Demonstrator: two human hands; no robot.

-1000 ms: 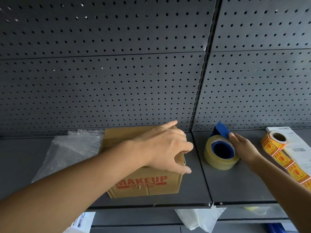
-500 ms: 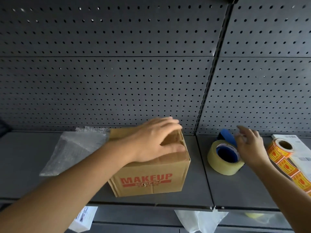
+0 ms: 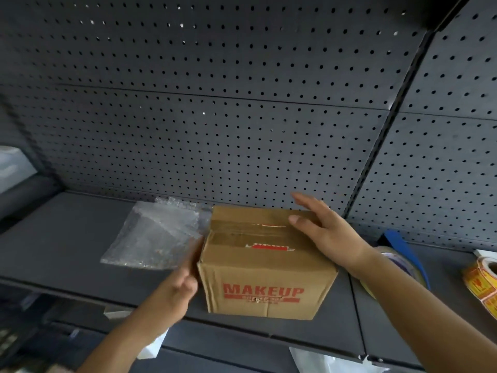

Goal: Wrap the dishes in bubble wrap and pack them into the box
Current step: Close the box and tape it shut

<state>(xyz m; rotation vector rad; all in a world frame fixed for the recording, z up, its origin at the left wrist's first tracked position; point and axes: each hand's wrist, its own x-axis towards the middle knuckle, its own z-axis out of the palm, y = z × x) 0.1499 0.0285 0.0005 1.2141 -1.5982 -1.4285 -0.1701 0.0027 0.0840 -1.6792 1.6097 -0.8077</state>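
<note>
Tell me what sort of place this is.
Likely a shop stockroom packing station: dark grey pegboard-backed metal shelf, brown cardboard box printed MAKEUP, clear bubble wrap sheet, and a roll of orange-yellow stickers.

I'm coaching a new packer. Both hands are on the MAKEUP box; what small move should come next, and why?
Probably brace the cardboard box with the left hand and send the right hand to the tape roll: the flaps lie shut, both hands rest open on the box, and whether the seam is freshly sealed is unclear.
</note>
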